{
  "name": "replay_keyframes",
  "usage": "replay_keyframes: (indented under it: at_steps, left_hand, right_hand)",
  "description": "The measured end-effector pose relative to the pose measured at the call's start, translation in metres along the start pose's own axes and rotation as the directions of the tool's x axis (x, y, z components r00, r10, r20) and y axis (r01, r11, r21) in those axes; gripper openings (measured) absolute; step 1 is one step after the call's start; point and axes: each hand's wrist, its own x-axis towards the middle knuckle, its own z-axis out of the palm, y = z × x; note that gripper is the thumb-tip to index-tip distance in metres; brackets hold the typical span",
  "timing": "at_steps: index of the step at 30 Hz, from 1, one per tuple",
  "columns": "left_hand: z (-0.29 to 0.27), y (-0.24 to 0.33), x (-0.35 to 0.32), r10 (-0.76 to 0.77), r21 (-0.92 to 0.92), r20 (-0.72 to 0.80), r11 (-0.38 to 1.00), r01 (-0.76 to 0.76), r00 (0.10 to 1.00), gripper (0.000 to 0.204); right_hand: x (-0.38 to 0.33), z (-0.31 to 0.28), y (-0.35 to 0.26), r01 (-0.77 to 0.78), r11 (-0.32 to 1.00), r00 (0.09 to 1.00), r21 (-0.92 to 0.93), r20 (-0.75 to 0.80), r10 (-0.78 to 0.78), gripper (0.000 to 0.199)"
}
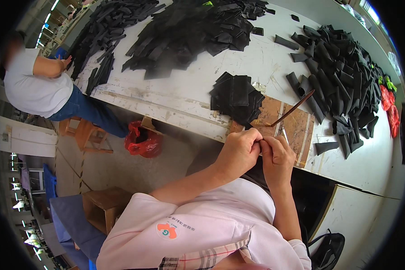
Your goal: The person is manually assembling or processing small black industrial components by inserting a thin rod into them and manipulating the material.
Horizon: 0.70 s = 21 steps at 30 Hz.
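My left hand [243, 145] and my right hand [278, 157] meet at the table's front edge, fingers pinched together. Between the fingertips shows a small black piece [260, 141], mostly hidden, so its kind cannot be told. Just beyond the hands lies a worn brown board [297, 137]. A thin brown stick [294, 108] rests on it at a slant, its far end raised. Close to my right fingers is a narrow pale strip [285, 135], too small to make out. A fanned stack of flat black fabric pieces [238, 92] sits beyond my left hand, overlapping the board's left end.
Black rolled fabric pieces [346, 81] are heaped at the right. Larger black piles [189, 38] cover the far table [175, 94]. Another person [40, 83] stands at the left edge by a wooden stool [87, 135]. Red plastic bags lie on the floor [144, 140] and far right [390, 110].
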Motion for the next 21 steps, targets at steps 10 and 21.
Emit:
replay_keyframes:
  at_steps: [10,21]
  left_hand:
    - [-0.013,-0.008,0.012,-0.446,-0.795,0.467,0.168,0.584,0.764,0.016]
    - [0.016,-0.009,0.009,-0.015,-0.068,-0.244,0.998,-0.002,0.97,0.018]
  right_hand:
    - [-0.004,0.002,0.017,-0.358,0.624,0.922,0.694,0.155,0.356,0.007]
    - [0.002,0.008,0.02,-0.52,0.066,0.831,0.851,0.487,0.267,0.016]
